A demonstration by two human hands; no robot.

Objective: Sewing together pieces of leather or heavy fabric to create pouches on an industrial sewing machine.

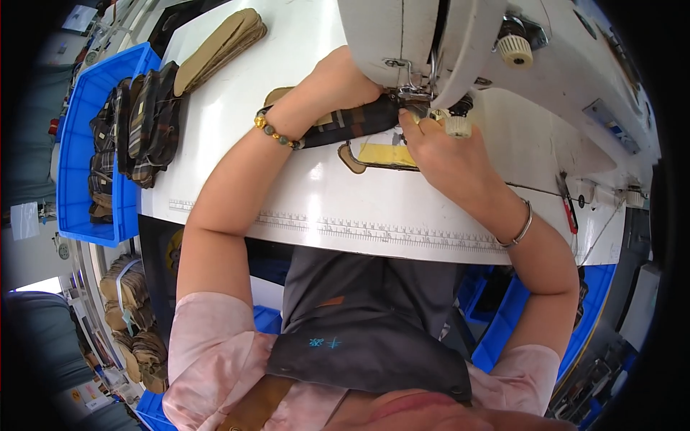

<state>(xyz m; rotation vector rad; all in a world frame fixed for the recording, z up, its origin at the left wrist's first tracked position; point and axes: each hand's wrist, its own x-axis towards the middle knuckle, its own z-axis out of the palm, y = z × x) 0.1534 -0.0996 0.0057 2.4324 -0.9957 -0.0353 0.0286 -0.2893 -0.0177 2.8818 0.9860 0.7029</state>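
Observation:
A dark plaid fabric piece (351,123) lies under the presser foot (414,93) of a white sewing machine (381,32). My left hand (345,77) rests at its far side by the needle area, its fingers bent out of sight. My right hand (447,152) has its fingers curled at the piece's right end, index fingertip against the fabric just below the foot. Beneath the piece, a tan sole-shaped piece (352,159) shows at its edge, beside a yellow strip (381,154) on the machine bed.
A blue crate (73,179) of plaid pieces (151,122) sits left, near stacked tan insoles (215,50). Red-handled snips (570,215) lie right on the white table (302,194), which has a printed ruler along its front. Blue bins (503,323) and tied stacks (129,287) are below.

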